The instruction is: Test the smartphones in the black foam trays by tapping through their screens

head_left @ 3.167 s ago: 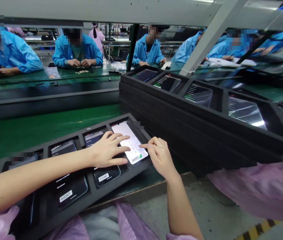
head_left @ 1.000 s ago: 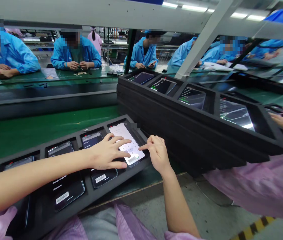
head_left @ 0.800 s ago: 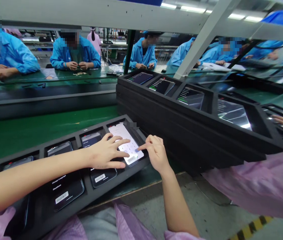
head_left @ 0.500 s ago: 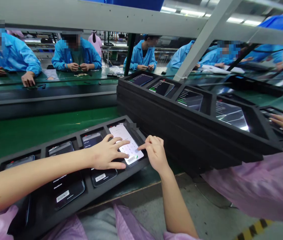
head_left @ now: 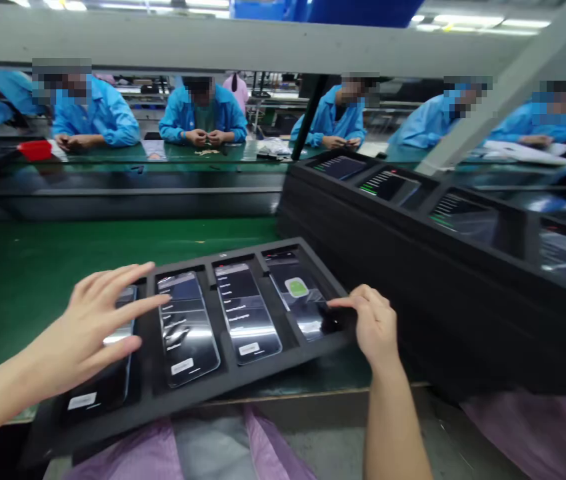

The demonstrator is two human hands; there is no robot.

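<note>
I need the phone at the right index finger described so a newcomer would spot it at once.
Start from the tall black stack on the right, then drop to the lower black tray at its left. In the tray's rightmost slot, by the right hand, lies the phone. Its screen shows a green-and-white icon; the neighbouring phone shows lines of text.

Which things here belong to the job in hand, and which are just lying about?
Seemingly in use:
- rectangular black compartmented tray
- four dark, glossy rectangular phones inside

Seemingly just lying about:
- stacked rectangular black trays
- angular red object
- crumpled whitish plastic
</note>
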